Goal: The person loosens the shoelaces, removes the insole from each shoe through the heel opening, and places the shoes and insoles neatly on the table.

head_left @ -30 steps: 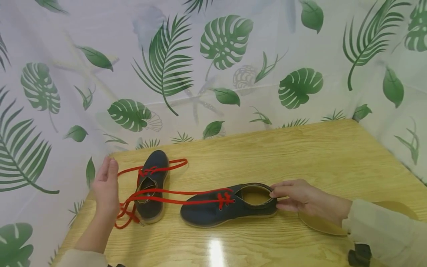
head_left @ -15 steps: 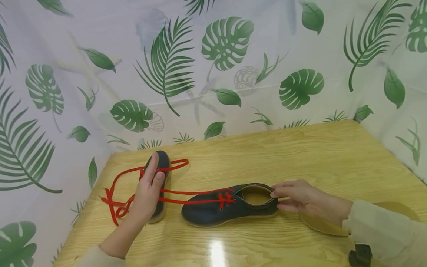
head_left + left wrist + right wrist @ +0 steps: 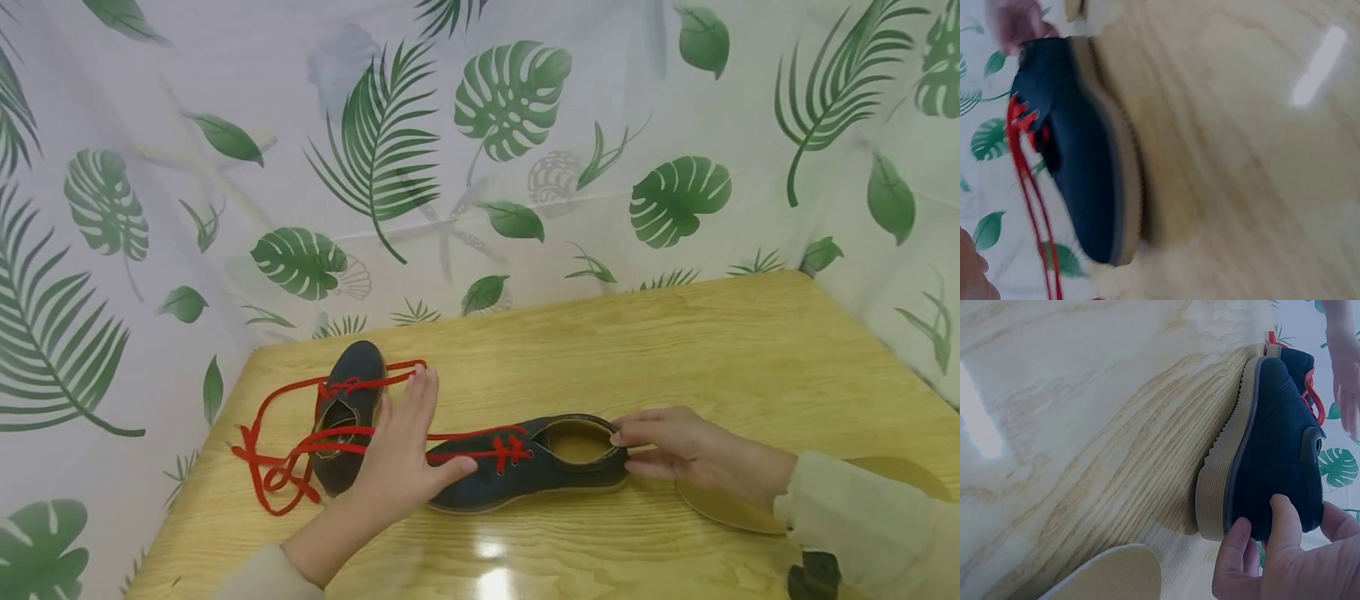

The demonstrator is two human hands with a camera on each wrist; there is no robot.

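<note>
A dark navy shoe [image 3: 487,493] with red laces [image 3: 480,455] lies sideways on the table, its toe towards the left. My right hand [image 3: 675,446] holds it at the heel, fingertips on the collar and the back; the right wrist view shows those fingers [image 3: 1286,522] against the heel. Over the toe end hovers my left hand [image 3: 401,454], fingers straight and thumb spread, covering part of the laces. Whether it touches them I cannot tell. To its left stands a second navy shoe [image 3: 358,363], toe pointing away, with long red laces of its own.
A tan insole [image 3: 731,507] lies flat at the right, partly under the right forearm. Loose lace ends [image 3: 277,479] lie in loops on the left of the wooden table [image 3: 675,350]. A leaf-patterned cloth [image 3: 510,183] hangs along the back and sides.
My left hand has swung right from the left side, across the second shoe to the toe of the held one. The lace ends have dropped onto the table. The right hand stays put.
</note>
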